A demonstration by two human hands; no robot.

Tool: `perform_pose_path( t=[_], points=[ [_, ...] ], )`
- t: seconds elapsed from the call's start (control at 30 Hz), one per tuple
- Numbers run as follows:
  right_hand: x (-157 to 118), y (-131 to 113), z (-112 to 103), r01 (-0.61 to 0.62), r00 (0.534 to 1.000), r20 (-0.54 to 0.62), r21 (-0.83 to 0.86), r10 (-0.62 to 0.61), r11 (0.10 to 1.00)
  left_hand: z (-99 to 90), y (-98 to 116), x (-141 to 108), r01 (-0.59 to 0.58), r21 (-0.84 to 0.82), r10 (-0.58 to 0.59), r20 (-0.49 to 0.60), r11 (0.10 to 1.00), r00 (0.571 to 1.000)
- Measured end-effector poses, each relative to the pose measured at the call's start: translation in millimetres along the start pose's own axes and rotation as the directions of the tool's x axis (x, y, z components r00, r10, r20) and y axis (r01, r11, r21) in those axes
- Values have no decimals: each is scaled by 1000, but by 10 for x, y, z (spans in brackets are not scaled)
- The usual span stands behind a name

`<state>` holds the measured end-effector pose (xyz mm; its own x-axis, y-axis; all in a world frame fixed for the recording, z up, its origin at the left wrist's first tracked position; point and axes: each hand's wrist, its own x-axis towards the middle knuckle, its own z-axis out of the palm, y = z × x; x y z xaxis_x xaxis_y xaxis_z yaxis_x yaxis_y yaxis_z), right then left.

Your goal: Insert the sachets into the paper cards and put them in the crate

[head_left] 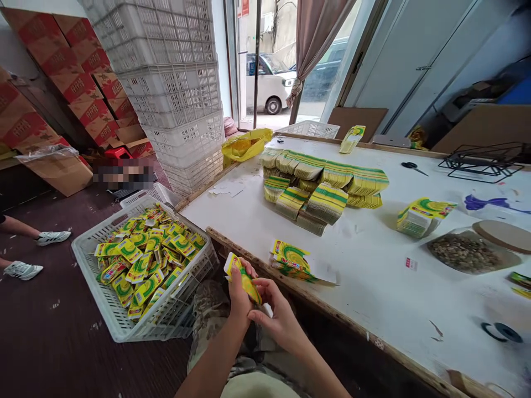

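Observation:
My left hand (239, 296) is closed round a small yellow and green carton (250, 286), tilted above my lap, with its white end flap sticking up. At the carton's lower end, my right hand (277, 316) has its fingers curled against it; the fingertips are partly hidden. Just beyond, near the table edge, lies a small pile of flat yellow cartons (290, 257). Left of my knees stands a white plastic crate (120, 326) heaped with filled-looking yellow cartons (145, 254).
Bundles of flat cartons (327, 202) are stacked mid-table. Farther right are another carton stack (421, 221), a tub of small brownish pieces (462, 254), scissors (410, 165) and a black wire rack (477, 163). Tall stacked crates (182, 88) stand behind the filled crate; a person's feet (53, 237) show left.

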<state>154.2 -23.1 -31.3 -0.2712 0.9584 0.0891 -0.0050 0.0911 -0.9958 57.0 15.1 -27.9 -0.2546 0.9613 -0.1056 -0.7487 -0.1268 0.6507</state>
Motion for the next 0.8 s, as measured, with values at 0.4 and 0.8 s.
perform_pose_path(
  t=[0.4,0.8],
  points=[
    [123,-79,-652,193,936,-163,-500,-311,844,-264,319,105,-121,583,-48,266,803,963],
    [43,-123,-498,327,878,-57,-652,-475,684,-180,438,-48,-322,901,-405,421,292,811]
  ],
)
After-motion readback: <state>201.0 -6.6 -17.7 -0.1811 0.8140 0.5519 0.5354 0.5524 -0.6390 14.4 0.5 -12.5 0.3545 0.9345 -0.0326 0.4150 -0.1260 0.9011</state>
